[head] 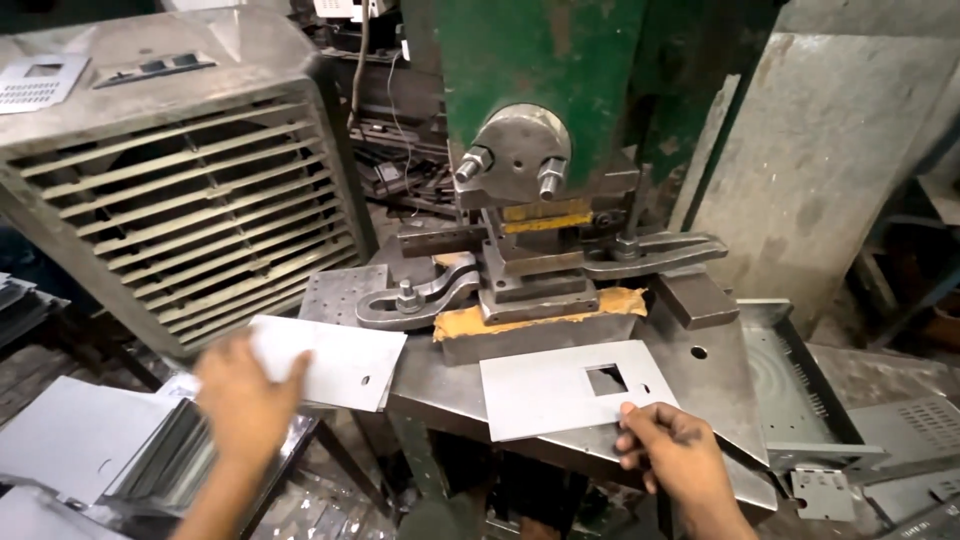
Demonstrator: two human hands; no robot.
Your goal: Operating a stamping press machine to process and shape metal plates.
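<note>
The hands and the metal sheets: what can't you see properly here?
- Left hand, head view: motion-blurred, so its grip on the left sheet is unclear.
- Right hand: its fingers cover the punched sheet's edge.
- Sheet stack: cut off by the left edge.

Two hands, left (245,400) and right (680,460); two flat metal sheets, one plain (335,360), one with a square cut-out (560,390); one green press (545,80); two clamp arms (420,300) (655,252); one louvred cooler (170,170).
</note>
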